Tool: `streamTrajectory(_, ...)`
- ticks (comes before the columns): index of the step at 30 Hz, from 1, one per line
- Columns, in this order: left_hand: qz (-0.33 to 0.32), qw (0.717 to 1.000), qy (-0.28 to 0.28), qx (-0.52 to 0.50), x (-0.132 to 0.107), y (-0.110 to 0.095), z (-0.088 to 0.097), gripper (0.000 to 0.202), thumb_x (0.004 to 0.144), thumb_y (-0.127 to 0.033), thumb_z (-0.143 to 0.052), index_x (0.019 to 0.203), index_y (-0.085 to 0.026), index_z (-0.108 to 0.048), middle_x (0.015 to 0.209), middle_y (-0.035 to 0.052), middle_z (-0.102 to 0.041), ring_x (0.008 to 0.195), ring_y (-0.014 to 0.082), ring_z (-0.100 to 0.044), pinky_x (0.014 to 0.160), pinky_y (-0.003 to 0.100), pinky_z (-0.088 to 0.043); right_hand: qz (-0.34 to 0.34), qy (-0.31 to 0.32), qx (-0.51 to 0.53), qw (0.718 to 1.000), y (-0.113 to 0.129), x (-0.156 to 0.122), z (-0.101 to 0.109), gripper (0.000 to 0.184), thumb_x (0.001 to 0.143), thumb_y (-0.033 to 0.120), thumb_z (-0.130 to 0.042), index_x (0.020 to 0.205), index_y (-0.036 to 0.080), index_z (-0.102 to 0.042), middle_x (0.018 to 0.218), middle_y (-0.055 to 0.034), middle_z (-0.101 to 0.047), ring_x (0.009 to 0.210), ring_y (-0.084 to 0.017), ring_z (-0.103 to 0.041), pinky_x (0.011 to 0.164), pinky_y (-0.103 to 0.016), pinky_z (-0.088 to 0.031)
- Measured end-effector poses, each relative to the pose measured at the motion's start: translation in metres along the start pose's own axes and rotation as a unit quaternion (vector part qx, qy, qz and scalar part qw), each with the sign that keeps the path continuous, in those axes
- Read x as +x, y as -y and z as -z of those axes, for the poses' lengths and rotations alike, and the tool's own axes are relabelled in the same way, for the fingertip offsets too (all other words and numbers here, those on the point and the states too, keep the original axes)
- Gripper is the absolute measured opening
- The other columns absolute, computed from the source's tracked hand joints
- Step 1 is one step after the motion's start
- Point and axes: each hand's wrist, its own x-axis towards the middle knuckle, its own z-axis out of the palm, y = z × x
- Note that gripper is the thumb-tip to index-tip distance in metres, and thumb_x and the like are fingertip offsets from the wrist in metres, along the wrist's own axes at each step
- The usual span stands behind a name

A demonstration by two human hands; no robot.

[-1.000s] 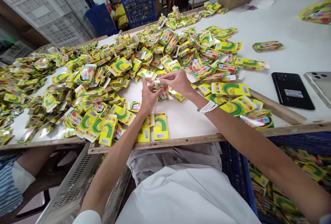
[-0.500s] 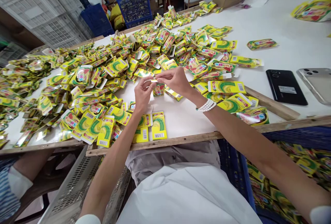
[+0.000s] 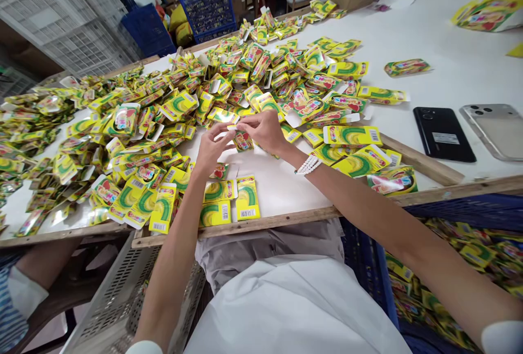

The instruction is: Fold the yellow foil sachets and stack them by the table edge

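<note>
Right hand (image 3: pixel 265 132) pinches a yellow printed carton (image 3: pixel 242 140) between its fingertips (image 3: pixel 240 127); left hand (image 3: pixel 210 150) curls just beside it, its grip unclear. A heap of matching cartons (image 3: pixel 175 104) covers the white table (image 3: pixel 286 190) beyond the fingers.

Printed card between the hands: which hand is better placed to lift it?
Probably the right hand: its fingertips lie over the top of the printed card, while the left hand sits beside it.
</note>
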Motion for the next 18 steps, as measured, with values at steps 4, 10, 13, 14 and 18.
streamTrajectory(4, -0.010, 0.999, -0.041, -0.032, 0.003, 0.007, -0.005, 0.054, 0.080, -0.065, -0.087, 0.107, -0.020, -0.075, 0.108, 0.0060, -0.075, 0.098, 0.0181, -0.075, 0.089, 0.039, -0.072, 0.025, 0.026, -0.028, 0.999, 0.000, -0.001, 0.005, 0.019, 0.097, 0.026, -0.073, 0.100, 0.020, -0.092, 0.097, -0.0039, -0.085, 0.086, -0.020, -0.078, 0.078, -0.028, -0.054)
streamTrajectory(10, -0.063, 0.993, -0.081, -0.049, 0.004, 0.013, -0.012, 0.059, 0.072, -0.067, -0.094, 0.103, -0.018, -0.081, 0.103, 0.0057, -0.078, 0.091, 0.0183, -0.076, 0.085, 0.039, -0.074, 0.035, 0.055, -0.002, 0.998, -0.007, 0.001, 0.008, 0.022, 0.096, 0.025, -0.075, 0.111, 0.022, -0.091, 0.100, -0.0038, -0.085, 0.087, -0.022, -0.080, 0.082, -0.030, -0.060)
streamTrajectory(13, -0.060, 0.991, -0.093, -0.076, 0.005, 0.016, -0.013, 0.055, 0.072, -0.063, -0.095, 0.104, -0.019, -0.083, 0.107, 0.0058, -0.079, 0.094, 0.0187, -0.077, 0.090, 0.041, -0.073, 0.018, 0.046, 0.068, 0.996, -0.013, 0.002, 0.005, 0.020, 0.094, 0.028, -0.077, 0.107, 0.021, -0.091, 0.107, -0.0051, -0.085, 0.094, -0.024, -0.082, 0.087, -0.032, -0.064)
streamTrajectory(14, -0.052, 0.991, -0.092, -0.086, 0.006, 0.017, -0.013, 0.054, 0.073, -0.061, -0.095, 0.106, -0.020, -0.083, 0.106, 0.0054, -0.079, 0.095, 0.0181, -0.077, 0.093, 0.042, -0.073, 0.007, 0.036, 0.093, 0.995, -0.015, 0.002, 0.004, 0.020, 0.093, 0.030, -0.079, 0.105, 0.021, -0.091, 0.108, -0.0057, -0.085, 0.096, -0.025, -0.083, 0.088, -0.033, -0.065)
streamTrajectory(18, -0.028, 0.991, -0.074, -0.109, 0.006, 0.016, -0.012, 0.053, 0.071, -0.057, -0.098, 0.107, -0.020, -0.084, 0.101, 0.0042, -0.080, 0.095, 0.0165, -0.076, 0.098, 0.041, -0.071, -0.031, 0.006, 0.153, 0.988, -0.021, 0.004, 0.000, 0.022, 0.087, 0.037, -0.086, 0.099, 0.020, -0.091, 0.105, -0.0088, -0.085, 0.093, -0.026, -0.083, 0.087, -0.035, -0.067)
